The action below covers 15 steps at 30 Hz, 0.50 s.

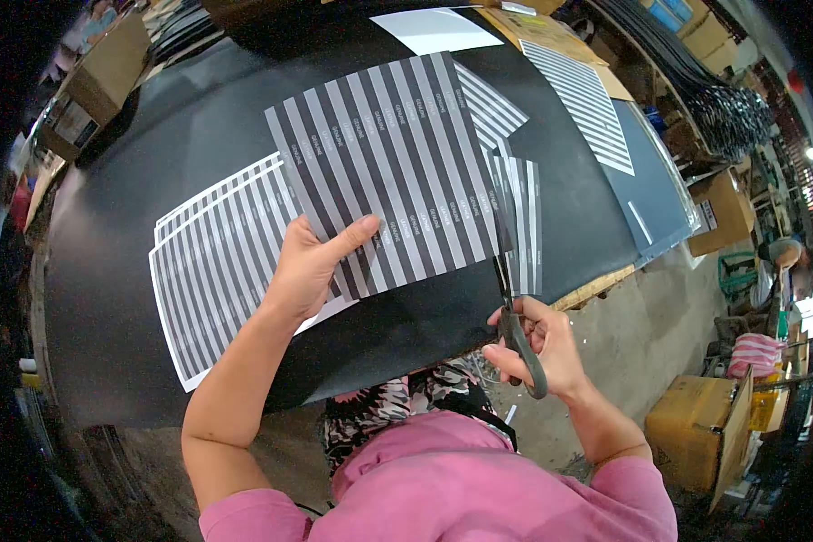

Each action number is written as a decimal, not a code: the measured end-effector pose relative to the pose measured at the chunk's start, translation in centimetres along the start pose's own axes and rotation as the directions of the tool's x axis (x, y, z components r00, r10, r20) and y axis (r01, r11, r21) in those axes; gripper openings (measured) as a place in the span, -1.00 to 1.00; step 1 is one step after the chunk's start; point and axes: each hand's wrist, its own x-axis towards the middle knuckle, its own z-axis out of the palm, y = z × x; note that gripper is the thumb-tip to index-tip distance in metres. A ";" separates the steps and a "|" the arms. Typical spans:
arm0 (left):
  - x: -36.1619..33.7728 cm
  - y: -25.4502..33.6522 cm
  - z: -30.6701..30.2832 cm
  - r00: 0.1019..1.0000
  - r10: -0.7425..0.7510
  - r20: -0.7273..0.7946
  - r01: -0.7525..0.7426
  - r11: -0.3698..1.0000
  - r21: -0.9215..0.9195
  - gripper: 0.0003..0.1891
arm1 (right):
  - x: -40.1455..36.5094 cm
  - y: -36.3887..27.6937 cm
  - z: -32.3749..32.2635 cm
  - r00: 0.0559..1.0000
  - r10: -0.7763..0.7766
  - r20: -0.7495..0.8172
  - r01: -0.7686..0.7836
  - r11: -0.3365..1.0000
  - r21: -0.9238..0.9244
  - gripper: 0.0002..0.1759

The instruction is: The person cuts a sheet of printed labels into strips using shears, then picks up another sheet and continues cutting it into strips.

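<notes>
My left hand (321,262) grips a sheet printed with dark and light grey stripes and small lettering (379,163), thumb on top, near its lower left part. The sheet is held up, tilted, above the black table. In my right hand (542,348) is a pair of scissors with dark handles (526,357). Their blades point away from me and lie at the sheet's right edge; part of them is hidden there. Cut striped strips (526,226) lie just right of the blades. A stack of striped sheets (217,271) rests left of my left hand.
The black table (108,307) spans the view. Toward its far side lie a white sheet (434,32), another striped sheet (583,99) and a blue-grey sheet (646,181). Cardboard boxes (696,420) stand on the floor at right. A person (777,262) is in the right background.
</notes>
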 end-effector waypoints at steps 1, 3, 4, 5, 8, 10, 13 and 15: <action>0.0 0.0 0.0 1.000 -0.006 0.002 0.006 1.000 0.007 -0.74 | 0.0 -0.2 0.0 1.000 0.012 0.001 -0.012 1.000 0.020 -0.59; 0.0 0.0 -0.1 1.000 -0.012 0.005 0.012 1.000 0.014 -0.74 | 0.1 -0.2 0.0 1.000 0.014 0.008 -0.015 1.000 0.013 -0.60; 0.1 -0.2 -0.2 1.000 -0.016 0.003 0.016 1.000 0.010 -0.74 | 0.1 -0.3 0.0 1.000 0.017 0.014 -0.017 1.000 0.008 -0.60; 0.1 -0.3 -0.3 1.000 -0.020 0.002 0.020 1.000 0.007 -0.74 | 0.1 -0.2 0.0 1.000 0.018 0.014 -0.019 1.000 0.008 -0.60; 0.1 -0.3 -0.2 1.000 -0.026 -0.004 0.026 1.000 0.016 -0.73 | 0.2 -0.1 -0.1 1.000 -0.011 0.016 0.011 1.000 -0.003 -0.60; 0.0 -0.2 -0.1 1.000 -0.023 0.000 0.023 1.000 0.018 -0.73 | 0.3 -0.3 -0.1 1.000 -0.003 0.023 0.003 1.000 0.008 -0.59; -0.1 0.0 0.0 1.000 -0.027 0.003 0.027 0.999 0.020 -0.72 | 0.3 -0.6 0.0 0.999 0.028 0.026 -0.029 0.999 0.035 -0.58; -0.1 -0.1 0.0 0.999 -0.033 0.003 0.033 0.999 0.020 -0.71 | 0.4 -0.6 0.0 0.999 0.020 0.026 -0.020 0.999 0.026 -0.58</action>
